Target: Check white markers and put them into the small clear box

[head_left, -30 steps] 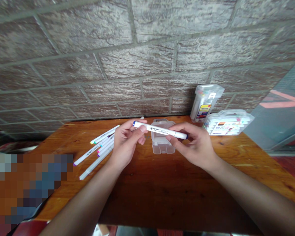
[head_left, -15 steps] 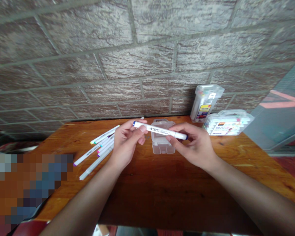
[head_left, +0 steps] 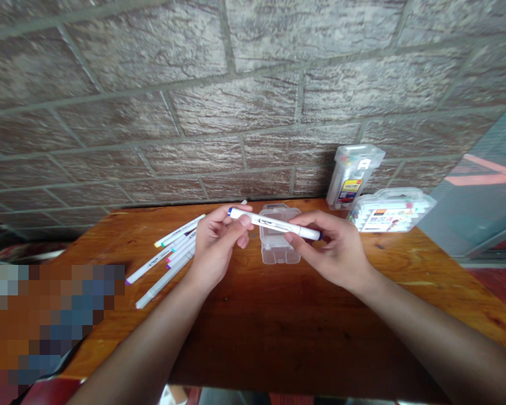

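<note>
Head: both hands [head_left: 217,242] [head_left: 339,247] closed on marker [head_left: 274,223]

Between the fingers [head_left: 241,226], black print, apparently "Marker", is being shown on the pen [head_left: 275,223]. Beyond the right fingers [head_left: 314,217], "Marker" is being faintly shown on the box's [head_left: 343,171] yellow label [head_left: 353,185]; large characters, only 可 legible, are being displayed on the case [head_left: 409,203].

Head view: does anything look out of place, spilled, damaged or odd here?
A blocky, pixelated patch covers the lower left, hiding what lies there. Loose markers lie askew in an uneven heap, partly behind the left hand. No spill shows; the blue-ended marker, held with the right hand too, looks intact.
</note>
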Demonstrator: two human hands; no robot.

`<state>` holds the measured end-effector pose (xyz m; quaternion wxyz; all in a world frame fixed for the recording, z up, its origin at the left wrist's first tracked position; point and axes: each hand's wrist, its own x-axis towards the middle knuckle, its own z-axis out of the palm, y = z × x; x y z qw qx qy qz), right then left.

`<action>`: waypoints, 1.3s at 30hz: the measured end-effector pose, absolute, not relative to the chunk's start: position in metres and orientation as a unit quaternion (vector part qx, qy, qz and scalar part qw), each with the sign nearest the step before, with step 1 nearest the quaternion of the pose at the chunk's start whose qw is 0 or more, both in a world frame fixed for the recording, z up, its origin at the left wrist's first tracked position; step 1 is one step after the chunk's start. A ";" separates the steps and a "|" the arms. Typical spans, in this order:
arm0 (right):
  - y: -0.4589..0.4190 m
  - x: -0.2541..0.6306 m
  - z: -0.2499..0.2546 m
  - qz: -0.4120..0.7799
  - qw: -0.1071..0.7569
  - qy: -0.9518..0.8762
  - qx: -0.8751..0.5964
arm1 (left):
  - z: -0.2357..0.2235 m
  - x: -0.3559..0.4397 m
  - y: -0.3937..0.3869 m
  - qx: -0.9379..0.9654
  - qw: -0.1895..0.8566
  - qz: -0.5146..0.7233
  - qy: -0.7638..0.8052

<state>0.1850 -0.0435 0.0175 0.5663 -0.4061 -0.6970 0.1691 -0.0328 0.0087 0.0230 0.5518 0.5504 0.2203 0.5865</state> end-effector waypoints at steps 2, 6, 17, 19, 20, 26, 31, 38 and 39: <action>-0.044 0.185 0.018 0.167 0.565 -0.697 -0.409 | 0.023 -0.033 0.008 0.549 0.552 0.587 0.222; -0.044 0.185 0.018 0.164 0.566 -0.699 -0.405 | 0.023 -0.033 0.009 0.550 0.554 0.586 0.217; -0.043 0.185 0.017 0.160 0.560 -0.701 -0.411 | 0.023 -0.033 0.009 0.551 0.553 0.586 0.217; -0.043 0.186 0.017 0.161 0.559 -0.702 -0.412 | 0.023 -0.033 0.009 0.549 0.552 0.587 0.221; -0.044 0.186 0.017 0.161 0.558 -0.702 -0.411 | 0.023 -0.033 0.009 0.549 0.552 0.587 0.223; -0.044 0.185 0.017 0.152 0.562 -0.705 -0.406 | 0.025 -0.032 0.008 0.545 0.552 0.587 0.230; -0.043 0.185 0.018 0.147 0.562 -0.705 -0.407 | 0.024 -0.032 0.008 0.546 0.552 0.587 0.229; -0.042 0.185 0.019 0.141 0.564 -0.708 -0.400 | 0.024 -0.033 0.009 0.548 0.552 0.587 0.225; -0.042 0.185 0.019 0.140 0.563 -0.709 -0.401 | 0.024 -0.033 0.009 0.548 0.552 0.587 0.226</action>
